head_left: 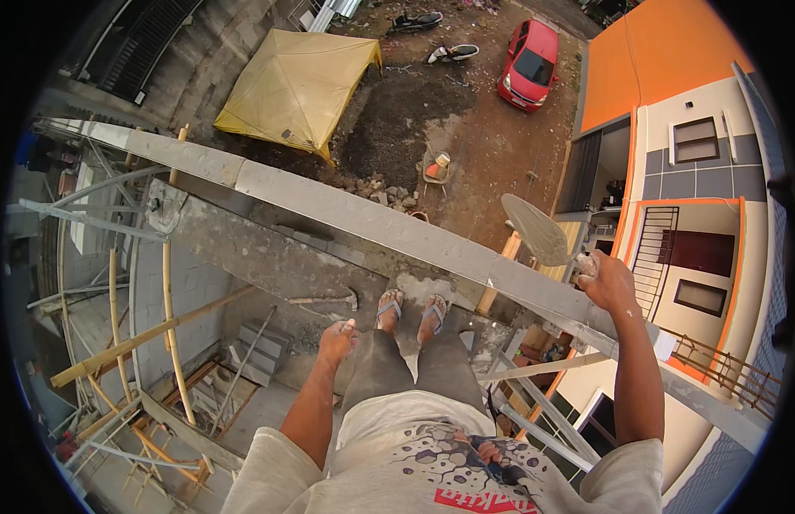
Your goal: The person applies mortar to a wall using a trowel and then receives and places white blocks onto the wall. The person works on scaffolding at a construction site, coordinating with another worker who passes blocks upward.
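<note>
My right hand is wrapped round the handle of a trowel. Its broad, grey-coated blade points left and away from me, over the far side of a long grey wall top. Near my left thigh, my left hand is loosely curled, with nothing visible in it. A hammer lies on the concrete slab just beyond that hand. Both my feet, in flip-flops, stand on the slab close to the wall.
Left of the slab, bamboo poles and planks rise from a lower level. Metal scaffold bracing stands at the lower right. Far below the wall are a wheelbarrow, a yellow canopy and a red car.
</note>
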`<state>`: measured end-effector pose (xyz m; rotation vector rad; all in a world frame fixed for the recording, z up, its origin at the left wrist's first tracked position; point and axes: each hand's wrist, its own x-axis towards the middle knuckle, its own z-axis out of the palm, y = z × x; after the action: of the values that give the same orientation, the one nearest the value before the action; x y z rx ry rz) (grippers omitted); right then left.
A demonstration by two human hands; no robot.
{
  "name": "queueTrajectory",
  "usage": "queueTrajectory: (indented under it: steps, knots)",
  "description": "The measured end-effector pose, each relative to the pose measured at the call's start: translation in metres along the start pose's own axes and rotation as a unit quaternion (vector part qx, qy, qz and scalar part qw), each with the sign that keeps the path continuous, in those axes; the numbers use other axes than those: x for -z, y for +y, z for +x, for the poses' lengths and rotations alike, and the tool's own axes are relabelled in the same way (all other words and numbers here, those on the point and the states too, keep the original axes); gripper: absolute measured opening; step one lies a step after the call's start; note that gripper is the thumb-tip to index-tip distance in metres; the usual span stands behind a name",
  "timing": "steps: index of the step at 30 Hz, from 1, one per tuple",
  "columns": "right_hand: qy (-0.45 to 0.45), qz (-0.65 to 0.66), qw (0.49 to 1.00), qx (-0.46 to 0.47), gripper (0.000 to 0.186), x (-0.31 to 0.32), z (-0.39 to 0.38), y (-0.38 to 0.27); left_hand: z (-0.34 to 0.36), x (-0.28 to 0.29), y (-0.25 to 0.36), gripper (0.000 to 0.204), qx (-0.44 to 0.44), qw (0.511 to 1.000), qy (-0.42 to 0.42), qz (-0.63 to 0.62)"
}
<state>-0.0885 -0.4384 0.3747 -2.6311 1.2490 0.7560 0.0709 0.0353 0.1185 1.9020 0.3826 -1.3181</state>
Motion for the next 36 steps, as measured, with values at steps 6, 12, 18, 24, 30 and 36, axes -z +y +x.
queueTrajectory:
  steps: [6, 12, 18, 24, 30, 36]
  knots:
    - [0.009, 0.019, 0.999, -0.030, 0.038, -0.019, -0.004, 0.009, -0.027, 0.060, -0.032, 0.042, -0.004, 0.996, 0.088, -0.019]
    - [0.032, 0.067, 0.996, 0.049, 0.030, -0.012, 0.010, 0.000, -0.059, 0.086, -0.093, 0.042, 0.045, 0.982, 0.167, -0.070]
    - [0.058, 0.086, 0.990, 0.097, 0.039, -0.004, 0.029, -0.029, -0.078, 0.081, -0.113, 0.042, 0.043, 0.981, 0.179, -0.065]
    - [0.041, 0.048, 0.994, 0.089, 0.042, -0.021, 0.072, -0.059, -0.059, 0.106, -0.096, 0.043, 0.040, 0.978, 0.200, -0.048]
    - [0.010, 0.029, 0.994, 0.105, 0.040, -0.040, 0.118, -0.125, -0.016, 0.180, -0.076, 0.041, 0.019, 0.978, 0.205, 0.008]
    - [-0.039, -0.019, 0.994, 0.098, 0.039, -0.042, 0.163, -0.217, 0.074, 0.289, -0.052, 0.041, 0.081, 0.979, 0.114, 0.147]
